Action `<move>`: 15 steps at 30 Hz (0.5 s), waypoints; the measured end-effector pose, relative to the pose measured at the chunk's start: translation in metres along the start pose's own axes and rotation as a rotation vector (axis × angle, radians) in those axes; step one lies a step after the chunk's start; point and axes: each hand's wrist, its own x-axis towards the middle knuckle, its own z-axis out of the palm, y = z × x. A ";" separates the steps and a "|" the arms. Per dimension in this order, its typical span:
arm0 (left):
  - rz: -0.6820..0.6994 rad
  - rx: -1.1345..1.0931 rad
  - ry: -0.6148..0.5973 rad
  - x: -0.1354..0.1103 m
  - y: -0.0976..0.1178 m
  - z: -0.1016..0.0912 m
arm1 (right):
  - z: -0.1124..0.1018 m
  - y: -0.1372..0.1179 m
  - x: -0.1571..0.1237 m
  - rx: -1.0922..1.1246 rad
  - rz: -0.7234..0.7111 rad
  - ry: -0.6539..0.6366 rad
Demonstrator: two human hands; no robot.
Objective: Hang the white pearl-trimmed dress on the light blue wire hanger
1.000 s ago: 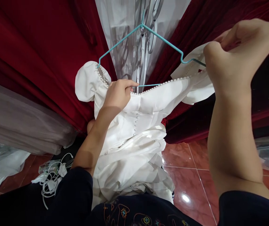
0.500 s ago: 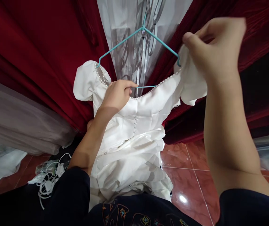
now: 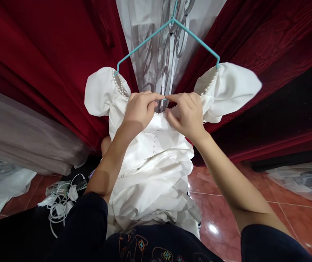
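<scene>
A white dress [image 3: 158, 134] with puffed sleeves, a pearl-beaded neckline and a row of small buttons hangs on a thin teal hanger [image 3: 145, 40]. Its skirt is gathered in folds over my lap. My left hand [image 3: 141, 111] is closed around the hanger's lower bar at the neckline, index finger stretched along the bar. Close beside it, my right hand [image 3: 187, 112] has its fingers bent over the same bar, with the thumb lower against the bodice. The two index fingertips nearly meet. Both hands cover much of the bar and neckline.
Dark red curtains [image 3: 63, 54] hang on both sides, with white ornate metalwork [image 3: 169, 54] between them. White cables [image 3: 60, 211] lie at lower left on a black surface. Pale sheer fabric [image 3: 27, 127] hangs left. The red tiled floor [image 3: 218, 211] shows at right.
My right hand has let go of the right sleeve and moved down and left to the hanger's lower bar. The right sleeve now sits puffed out at the hanger's end. My left hand stays put.
</scene>
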 end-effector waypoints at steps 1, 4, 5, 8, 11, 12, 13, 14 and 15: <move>0.039 0.023 0.015 -0.002 -0.002 0.002 | 0.003 -0.001 -0.003 -0.009 0.012 0.034; 0.115 0.112 0.068 -0.007 -0.007 0.009 | 0.008 -0.006 -0.007 0.010 0.055 0.081; 0.122 0.138 0.076 -0.008 -0.008 0.010 | 0.009 -0.009 -0.006 0.025 0.072 0.093; 0.145 0.180 0.076 -0.012 -0.012 0.010 | 0.012 -0.017 -0.003 0.069 0.103 0.149; 0.205 0.168 0.107 -0.015 -0.016 0.005 | 0.017 -0.022 0.000 0.111 0.101 0.222; 0.207 0.163 0.150 -0.016 -0.017 0.002 | 0.018 -0.023 0.001 0.123 0.098 0.240; 0.193 0.167 0.211 -0.017 -0.018 -0.002 | 0.020 -0.024 0.002 0.133 0.097 0.254; 0.168 0.187 0.286 -0.017 -0.020 -0.006 | 0.022 -0.026 0.003 0.141 0.098 0.264; 0.139 0.225 0.366 -0.017 -0.022 -0.009 | 0.024 -0.027 0.004 0.145 0.099 0.268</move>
